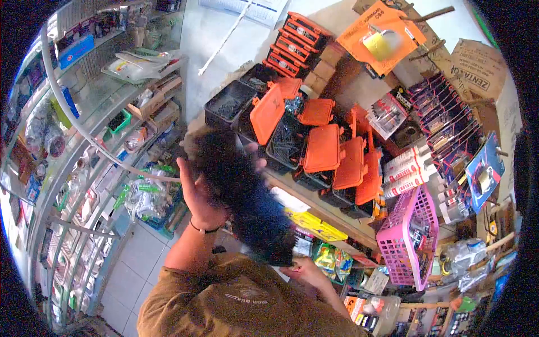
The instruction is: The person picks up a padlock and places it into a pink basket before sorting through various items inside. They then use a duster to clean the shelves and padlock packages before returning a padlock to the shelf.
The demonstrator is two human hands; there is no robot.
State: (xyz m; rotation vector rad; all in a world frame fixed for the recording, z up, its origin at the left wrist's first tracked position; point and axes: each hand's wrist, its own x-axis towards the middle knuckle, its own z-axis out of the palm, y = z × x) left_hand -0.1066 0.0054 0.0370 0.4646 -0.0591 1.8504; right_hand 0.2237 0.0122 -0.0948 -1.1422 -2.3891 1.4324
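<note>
A large dark object (258,208), black at its upper end and bluish lower down, spans the space between my hands. It is too blurred for me to tell its kind. My left hand (205,199), with a bracelet at the wrist, supports its upper left side. The thumb is raised along it, and fingertips show past its far side. Down at its lower corner, my right hand (307,273) has its fingers closed at the edge. Beyond the dark object stand black boxes with orange lids (321,149), some open, with dark small hardware inside.
A glass display counter (73,140) curves along the left, with bagged goods (149,196) on its shelves. A pink basket (393,247) sits to the right. Packaged goods (443,112) hang at upper right. White floor tiles (132,264) show at lower left.
</note>
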